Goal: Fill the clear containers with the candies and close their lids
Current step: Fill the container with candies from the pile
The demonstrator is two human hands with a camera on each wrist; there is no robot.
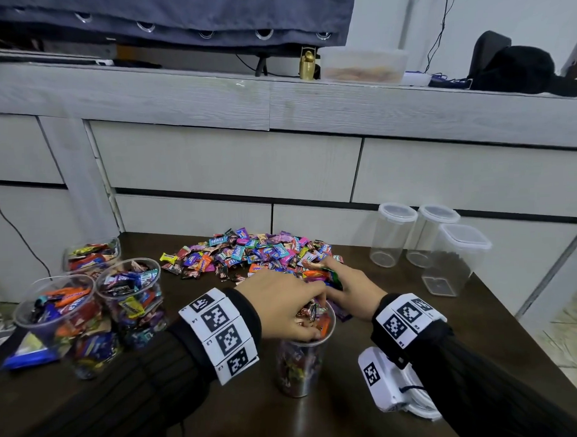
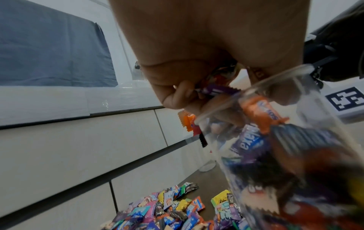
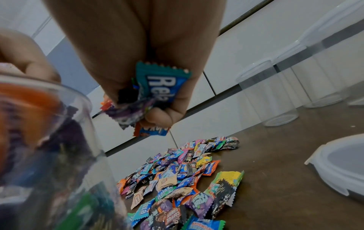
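Note:
A clear round container [image 1: 300,358], nearly full of wrapped candies, stands open near the front of the dark table [image 1: 320,420]. My left hand [image 1: 312,315] hovers over its mouth, fingers curled round a few candies [image 2: 216,91] at the rim of the container [image 2: 295,155]. Just behind the container, my right hand [image 1: 335,278] grips a bunch of candies, a teal wrapper [image 3: 161,84] foremost. The loose candy pile [image 1: 249,252] lies behind both hands. A white lid [image 3: 344,168] rests on the table under my right wrist.
Three filled, lidless containers [image 1: 55,318] [image 1: 133,295] [image 1: 92,254] stand at the left. Three empty lidded containers [image 1: 392,234] [image 1: 431,236] [image 1: 455,258] stand at the back right. A grey drawer unit [image 1: 229,161] rises behind the table, whose right edge drops to the floor.

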